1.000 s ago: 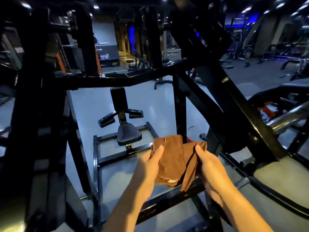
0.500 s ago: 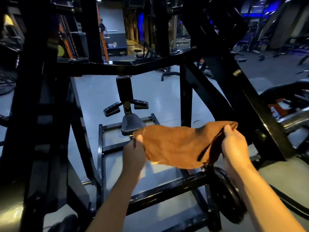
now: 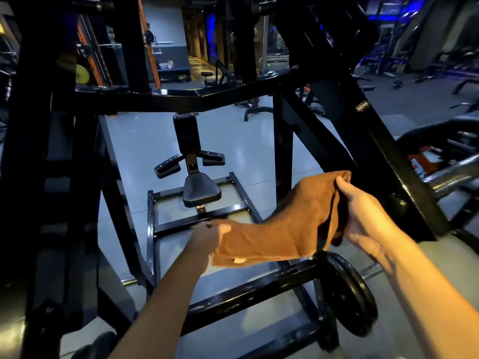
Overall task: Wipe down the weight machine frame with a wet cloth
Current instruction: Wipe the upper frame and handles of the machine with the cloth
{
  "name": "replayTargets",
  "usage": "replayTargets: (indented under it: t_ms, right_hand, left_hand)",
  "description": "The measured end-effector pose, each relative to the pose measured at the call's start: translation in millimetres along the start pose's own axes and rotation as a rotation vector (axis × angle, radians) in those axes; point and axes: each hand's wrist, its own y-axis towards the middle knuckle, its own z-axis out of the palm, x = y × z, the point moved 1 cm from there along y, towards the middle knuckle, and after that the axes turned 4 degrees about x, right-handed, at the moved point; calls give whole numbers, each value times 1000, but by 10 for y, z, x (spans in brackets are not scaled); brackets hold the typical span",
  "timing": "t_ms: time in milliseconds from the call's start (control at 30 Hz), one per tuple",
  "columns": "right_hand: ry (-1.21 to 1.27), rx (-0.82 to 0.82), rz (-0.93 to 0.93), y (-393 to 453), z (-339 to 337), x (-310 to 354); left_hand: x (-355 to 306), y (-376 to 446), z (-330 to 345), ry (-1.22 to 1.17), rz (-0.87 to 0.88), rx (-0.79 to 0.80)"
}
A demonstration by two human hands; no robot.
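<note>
The left hand (image 3: 210, 235) pinches the lower left end of the cloth (image 3: 282, 226), fingers curled round its edge, while the right hand (image 3: 363, 216) grips the upper right end, thumb on top and fingers folded under a bunched, shadowed fold. Between the hands the cloth hangs in the air, stretched on a slant, high at the right and low at the left; it is a soft rust-brown towel with a nappy surface and a small pale tag near its bottom hem. It touches none of the weight machine frame (image 3: 233, 95), whose glossy black square tubing crosses above, slopes down at the right and runs as a scuffed bar below the forearms. Just under the right wrist a round black weight plate (image 3: 347, 296) sits on edge, its lower rim blurred. Farther in stands a padded black seat (image 3: 201, 190) with an upright back pad and two small side pads, on a rectangular base over the pale, shiny floor (image 3: 140, 156). At the right a chrome bar (image 3: 451, 177) is cut off by the edge. The left side is a dark mass of uprights, hard to make out.
</note>
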Motion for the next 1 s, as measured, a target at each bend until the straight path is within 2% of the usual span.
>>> replayTargets:
  t_ms: [67,133,200,267,367,467,533,600,633,667,767,833,900,967,1000]
  right_hand:
    - [-92,66,41,-48,126,85]
    - [-247,157,67,-93,230,109]
    - [-351,223,73,-130,263,62]
    - [-390,285,98,-170,238,36]
    - [-473,371,94,-217,130,132]
    - [-726,397,10,-235,6,270]
    - [-1027,363,-116,-215,-56,315]
    - [-1158,304,-161,-205,-95,329]
    - [-1092,295,-127,-206,-114,336]
    - [-924,298,-59,-206,-123,349]
    - [-177,272,128,-185,-162,285]
    - [285,281,222,-189,-190,-6]
    - [534,306,351,-253,-181,-437]
    - [639,347,523,-325,-149,-767]
    - [634,360,543,-349,-116,-853]
  left_hand:
    - [16,-56,153,108,34,43]
    - [-110,-249,375,-14,130,117]
    - [-210,-287,598,-36,221,267]
    - [-282,-368,705,76,246,483]
    - [-266,-369,724,302,222,644]
    - [-237,-330,753,350,225,710]
    - [-270,-363,790,321,218,708]
    - [-307,-402,808,297,239,680]
    - [-326,-416,811,281,246,670]
    - [-343,-434,807,245,244,665]
    - [-400,-513,792,45,184,728]
    - [-455,-554,797,-143,130,737]
    - [-474,-499,830,-314,69,674]
    - [-451,-387,836,-408,7,594]
    - [-409,-324,830,-414,-2,574]
